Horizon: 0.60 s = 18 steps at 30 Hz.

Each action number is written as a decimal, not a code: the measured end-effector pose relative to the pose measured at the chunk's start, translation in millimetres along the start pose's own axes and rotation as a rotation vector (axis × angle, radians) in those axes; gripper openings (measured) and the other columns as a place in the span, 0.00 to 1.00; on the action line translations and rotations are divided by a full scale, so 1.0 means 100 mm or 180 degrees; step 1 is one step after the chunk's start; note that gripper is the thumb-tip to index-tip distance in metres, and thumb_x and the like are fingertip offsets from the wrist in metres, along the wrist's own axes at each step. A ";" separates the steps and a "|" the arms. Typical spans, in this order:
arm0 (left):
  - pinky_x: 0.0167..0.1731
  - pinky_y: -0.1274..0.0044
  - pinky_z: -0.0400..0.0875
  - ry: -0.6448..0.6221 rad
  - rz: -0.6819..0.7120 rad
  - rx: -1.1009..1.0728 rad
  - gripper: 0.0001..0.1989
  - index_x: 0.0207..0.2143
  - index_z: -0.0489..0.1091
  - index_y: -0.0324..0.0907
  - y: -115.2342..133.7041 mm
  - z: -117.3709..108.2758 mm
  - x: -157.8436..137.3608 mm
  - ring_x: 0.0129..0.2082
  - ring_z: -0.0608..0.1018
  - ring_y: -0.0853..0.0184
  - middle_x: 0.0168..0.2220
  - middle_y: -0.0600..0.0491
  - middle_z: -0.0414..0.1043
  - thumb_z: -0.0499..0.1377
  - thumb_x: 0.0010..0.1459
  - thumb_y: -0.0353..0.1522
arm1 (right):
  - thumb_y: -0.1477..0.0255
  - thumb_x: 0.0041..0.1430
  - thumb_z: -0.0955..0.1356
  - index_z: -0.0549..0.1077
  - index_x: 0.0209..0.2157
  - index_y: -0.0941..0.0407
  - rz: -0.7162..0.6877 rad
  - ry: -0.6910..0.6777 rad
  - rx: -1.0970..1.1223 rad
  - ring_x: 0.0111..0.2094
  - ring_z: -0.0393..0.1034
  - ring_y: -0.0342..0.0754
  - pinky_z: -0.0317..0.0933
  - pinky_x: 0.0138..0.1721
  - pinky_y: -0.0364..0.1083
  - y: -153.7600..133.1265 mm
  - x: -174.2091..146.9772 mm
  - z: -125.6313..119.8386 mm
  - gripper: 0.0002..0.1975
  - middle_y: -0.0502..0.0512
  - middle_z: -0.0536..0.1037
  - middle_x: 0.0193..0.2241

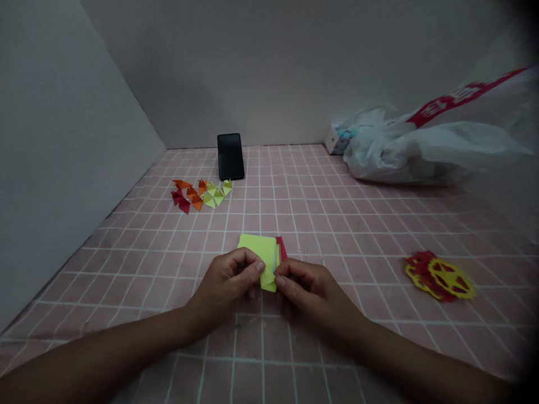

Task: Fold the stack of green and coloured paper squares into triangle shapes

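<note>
Between my two hands is a small folded piece of yellow-green paper (268, 277). My left hand (236, 276) pinches its left side between thumb and forefinger. On the other side, the thumb and forefinger of my right hand (306, 287) close on its right edge. Just beyond lies a stack of square paper sheets (257, 244), yellow-green on top, with a red sheet (282, 246) sticking out at the right. My fingers partly cover the near part of the stack. The folded paper's exact shape is too small to make out.
Several small folded paper figures (196, 197) in red, orange and pale yellow sit at the back left. Behind them a black phone (231, 157) leans upright. At the right lie red and yellow cut-out shapes (442, 278); a white plastic bag (404, 151) and a box (335, 140) stand behind.
</note>
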<state>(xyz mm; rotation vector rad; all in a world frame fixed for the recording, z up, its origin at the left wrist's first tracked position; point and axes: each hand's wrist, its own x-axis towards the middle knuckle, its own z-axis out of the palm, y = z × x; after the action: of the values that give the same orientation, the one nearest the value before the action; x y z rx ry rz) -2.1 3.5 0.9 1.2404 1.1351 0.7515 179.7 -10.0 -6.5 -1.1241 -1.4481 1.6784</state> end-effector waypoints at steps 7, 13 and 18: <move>0.19 0.83 0.58 0.0006 0.0019 0.0023 0.11 0.26 0.66 0.40 -0.01 0.00 0.01 0.16 0.64 0.75 0.16 0.61 0.63 0.57 0.59 0.36 | 0.68 0.57 0.65 0.67 0.26 0.58 -0.0067 0.0046 -0.0134 0.19 0.58 0.40 0.53 0.20 0.40 -0.02 0.02 0.00 0.09 0.47 0.66 0.19; 0.20 0.83 0.59 -0.0086 0.0026 -0.0021 0.11 0.28 0.67 0.39 0.01 0.00 0.01 0.17 0.65 0.76 0.17 0.60 0.64 0.56 0.60 0.37 | 0.69 0.57 0.64 0.64 0.24 0.56 0.0018 0.0139 -0.0128 0.18 0.59 0.40 0.53 0.20 0.40 -0.01 0.02 0.01 0.10 0.46 0.65 0.18; 0.20 0.83 0.59 -0.0296 -0.0009 -0.0256 0.08 0.31 0.67 0.39 -0.01 0.02 0.02 0.20 0.65 0.76 0.23 0.60 0.64 0.62 0.53 0.34 | 0.69 0.58 0.65 0.63 0.24 0.56 0.0005 0.0252 -0.0051 0.19 0.59 0.39 0.54 0.20 0.40 0.01 0.02 0.02 0.11 0.46 0.65 0.18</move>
<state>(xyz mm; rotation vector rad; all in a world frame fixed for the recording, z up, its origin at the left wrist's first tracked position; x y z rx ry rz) 0.8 4.6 -0.7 1.1938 1.0214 0.7232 177.5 -9.5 -7.4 -1.1871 -1.4140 1.6078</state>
